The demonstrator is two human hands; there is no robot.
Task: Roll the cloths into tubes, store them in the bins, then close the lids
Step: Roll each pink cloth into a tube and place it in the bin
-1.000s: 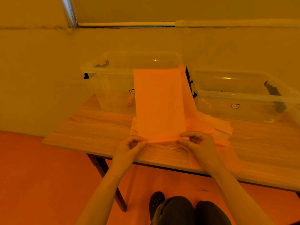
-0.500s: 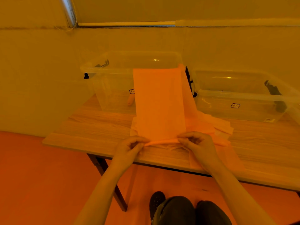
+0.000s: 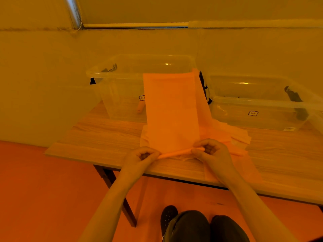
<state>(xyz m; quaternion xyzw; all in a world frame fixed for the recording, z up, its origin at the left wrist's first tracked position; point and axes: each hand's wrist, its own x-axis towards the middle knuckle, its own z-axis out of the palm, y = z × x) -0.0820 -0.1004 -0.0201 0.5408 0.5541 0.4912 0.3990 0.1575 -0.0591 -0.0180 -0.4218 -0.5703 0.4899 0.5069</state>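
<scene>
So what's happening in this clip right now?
A person is starting to roll an orange cloth on a wooden table. The left hand and right hand pinch its near edge, curled into a thin roll. Its far end drapes against an open clear bin; a second bin sits alongside.

Dim and soaked in a heavy amber-orange cast, flattening every colour. Small glare spots on the clear bin rims [image 3: 167, 64], suggesting light from above. Soft, faint shadows under the table [image 3: 104, 137]. Slightly soft throughout, grainy in the dark areas. Wide-angle bending of straight lines toward the edges.
</scene>
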